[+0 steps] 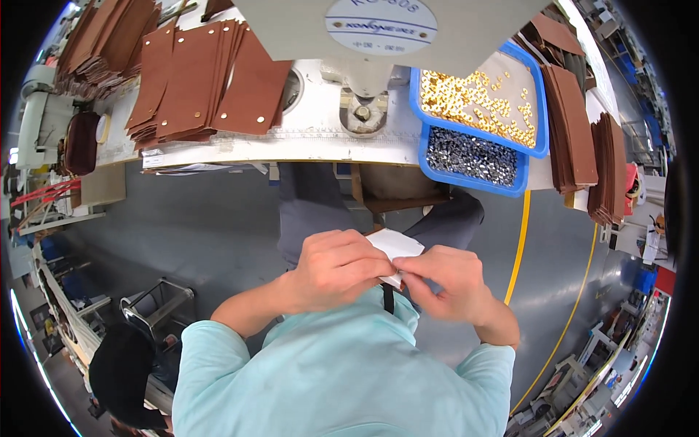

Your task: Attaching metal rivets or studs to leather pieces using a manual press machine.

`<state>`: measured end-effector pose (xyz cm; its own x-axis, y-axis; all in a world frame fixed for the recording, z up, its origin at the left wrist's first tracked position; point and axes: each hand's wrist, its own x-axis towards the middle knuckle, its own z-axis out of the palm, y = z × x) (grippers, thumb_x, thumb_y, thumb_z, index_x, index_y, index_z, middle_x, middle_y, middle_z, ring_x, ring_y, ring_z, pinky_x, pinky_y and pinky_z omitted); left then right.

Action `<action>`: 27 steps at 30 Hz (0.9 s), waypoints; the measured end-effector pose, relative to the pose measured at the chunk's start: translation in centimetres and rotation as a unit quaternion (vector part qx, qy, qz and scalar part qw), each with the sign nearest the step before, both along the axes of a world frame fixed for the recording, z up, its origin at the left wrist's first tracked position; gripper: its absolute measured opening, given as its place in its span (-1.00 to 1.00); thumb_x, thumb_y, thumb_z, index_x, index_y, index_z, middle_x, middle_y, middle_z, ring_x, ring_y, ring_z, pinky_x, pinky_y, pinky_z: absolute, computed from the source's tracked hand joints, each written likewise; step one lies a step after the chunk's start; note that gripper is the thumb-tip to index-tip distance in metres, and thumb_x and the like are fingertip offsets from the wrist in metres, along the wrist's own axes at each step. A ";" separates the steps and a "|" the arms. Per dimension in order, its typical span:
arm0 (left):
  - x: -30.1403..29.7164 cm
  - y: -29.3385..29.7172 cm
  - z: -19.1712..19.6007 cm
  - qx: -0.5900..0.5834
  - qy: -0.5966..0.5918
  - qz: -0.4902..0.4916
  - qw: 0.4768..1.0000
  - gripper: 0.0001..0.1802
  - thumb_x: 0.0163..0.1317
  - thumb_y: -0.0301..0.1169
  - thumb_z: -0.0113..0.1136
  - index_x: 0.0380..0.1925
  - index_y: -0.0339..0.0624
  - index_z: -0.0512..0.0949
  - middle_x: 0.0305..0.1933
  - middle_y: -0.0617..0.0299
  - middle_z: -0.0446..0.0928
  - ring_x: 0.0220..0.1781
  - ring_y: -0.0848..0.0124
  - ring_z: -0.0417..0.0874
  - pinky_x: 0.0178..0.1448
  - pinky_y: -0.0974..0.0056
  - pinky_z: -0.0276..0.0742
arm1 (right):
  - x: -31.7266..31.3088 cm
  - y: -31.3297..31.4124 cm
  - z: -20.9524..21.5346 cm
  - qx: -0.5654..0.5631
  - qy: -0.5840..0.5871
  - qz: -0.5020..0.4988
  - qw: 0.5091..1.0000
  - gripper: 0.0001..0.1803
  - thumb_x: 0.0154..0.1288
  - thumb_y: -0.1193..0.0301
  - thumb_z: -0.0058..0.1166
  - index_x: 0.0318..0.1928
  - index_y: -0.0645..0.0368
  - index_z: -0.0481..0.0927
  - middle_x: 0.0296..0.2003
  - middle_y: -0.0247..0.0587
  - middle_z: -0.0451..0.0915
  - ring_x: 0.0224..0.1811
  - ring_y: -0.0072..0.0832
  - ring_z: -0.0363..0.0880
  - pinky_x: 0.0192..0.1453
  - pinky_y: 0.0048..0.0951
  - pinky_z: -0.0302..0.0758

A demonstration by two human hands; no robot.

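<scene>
Above my lap, both hands are on a small white flat piece (397, 242) with brown showing at its edge; its exact kind is unclear. My left hand (338, 266) is closed on its left side, fingers folded over it. My right hand (448, 280) pinches at the piece's lower right edge with thumb and forefinger. Anything tiny between those fingertips is hidden. Ahead of both hands, the white worktable (320, 149) carries a press machine (364, 80) with a metal die at its base.
Stacks of brown leather panels (193, 80) with round metal snaps lie left of the press. A blue tray (413, 98) of gold snap parts overlaps another blue tray (473, 182) of dark metal parts. More brown leather strips (571, 131) are at the right. Behind on the left, another person (120, 371) wears black.
</scene>
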<state>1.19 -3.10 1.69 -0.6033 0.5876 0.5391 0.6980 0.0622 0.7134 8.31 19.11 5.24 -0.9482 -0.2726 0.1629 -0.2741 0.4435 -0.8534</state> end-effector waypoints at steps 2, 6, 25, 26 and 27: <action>0.3 -0.5 0.3 -0.004 -0.006 0.022 1.000 -0.72 -0.18 -0.54 0.51 -0.37 -0.10 0.72 -0.37 0.33 0.70 -0.37 0.34 0.70 -0.38 0.25 0.58 | -0.5 -0.5 0.8 -0.029 0.020 0.025 0.999 -0.55 0.06 0.50 0.49 0.03 0.15 0.75 -0.32 -0.27 0.76 -0.38 -0.37 0.71 -0.29 -0.42 0.60; 0.7 -0.3 0.4 -0.031 -0.130 -0.002 0.991 -0.83 -0.02 -0.48 0.48 -0.36 -0.09 0.75 -0.35 0.30 0.72 -0.33 0.30 0.71 -0.31 0.21 0.63 | 0.4 -0.6 -1.2 0.004 0.041 -0.022 0.999 -0.43 -0.13 0.31 0.66 -0.03 0.14 0.77 -0.34 -0.30 0.77 -0.40 -0.39 0.66 -0.25 -0.45 0.57; -0.7 -1.3 1.3 -0.229 -0.131 -0.023 0.964 -0.48 -0.12 -0.15 0.65 -0.13 -0.11 0.78 -0.26 0.15 0.77 -0.26 0.18 0.76 -0.14 0.19 0.65 | -1.9 -4.2 -5.8 -0.180 0.126 -0.027 0.975 -0.72 0.02 0.70 0.34 -0.34 0.18 0.51 -0.36 -0.17 0.51 -0.32 -0.20 0.52 -0.27 -0.29 0.51; -0.8 -1.1 1.7 -0.232 -0.143 -0.016 0.962 -0.52 -0.13 -0.16 0.65 -0.20 -0.15 0.78 -0.30 0.11 0.76 -0.29 0.18 0.75 -0.15 0.20 0.63 | -1.5 -4.2 -5.9 -0.169 0.131 -0.047 0.976 -0.72 0.02 0.70 0.34 -0.34 0.18 0.51 -0.36 -0.17 0.51 -0.32 -0.20 0.52 -0.27 -0.29 0.51; -1.0 -0.8 1.8 -0.236 -0.157 -0.005 0.959 -0.56 -0.13 -0.17 0.65 -0.27 -0.18 0.78 -0.35 0.08 0.74 -0.32 0.17 0.75 -0.17 0.21 0.62 | -1.2 -4.1 -6.0 -0.170 0.127 -0.061 0.975 -0.71 0.01 0.73 0.32 -0.37 0.19 0.47 -0.36 -0.17 0.49 -0.33 -0.22 0.52 -0.29 -0.30 0.51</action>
